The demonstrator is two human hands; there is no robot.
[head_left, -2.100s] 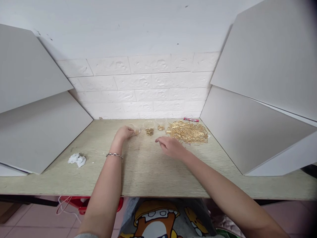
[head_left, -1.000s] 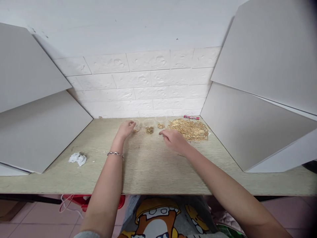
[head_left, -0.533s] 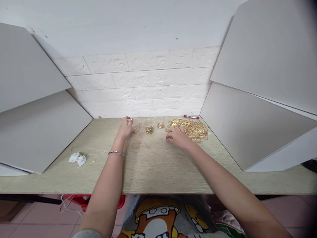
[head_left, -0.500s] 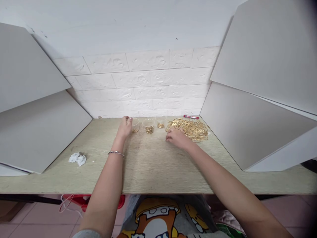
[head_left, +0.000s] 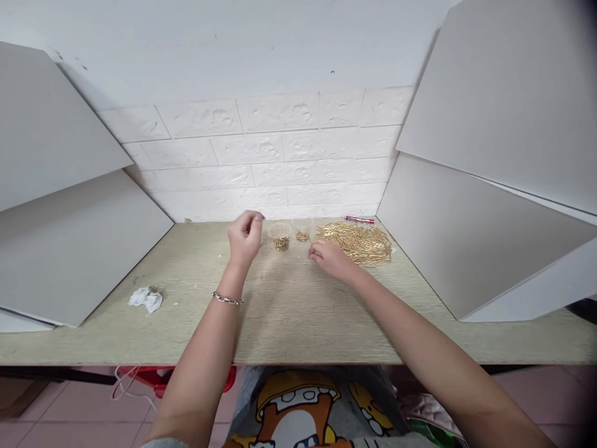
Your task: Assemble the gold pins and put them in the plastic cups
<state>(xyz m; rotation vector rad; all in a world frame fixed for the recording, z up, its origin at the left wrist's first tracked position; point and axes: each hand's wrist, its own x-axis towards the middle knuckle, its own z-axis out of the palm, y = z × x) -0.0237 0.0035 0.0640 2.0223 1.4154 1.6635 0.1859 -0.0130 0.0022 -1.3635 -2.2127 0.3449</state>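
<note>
The left hand point(head_left: 244, 236) has lifted off the wooden tabletop point(head_left: 280, 305) since half a second ago and now hangs raised before the leftmost clear cup, hiding it; its fingertips are pinched together, though whether they hold a pin is too small to tell. The right hand point(head_left: 330, 257) has stayed low at the near edge of the pile of brass pins point(head_left: 357, 242), fingers curled, apparently on a pin. Two clear cups point(head_left: 280, 235) holding brass pieces stand between the hands. A crumpled tissue point(head_left: 146, 298) lies far left, a red pen point(head_left: 359, 219) behind the pile.
</note>
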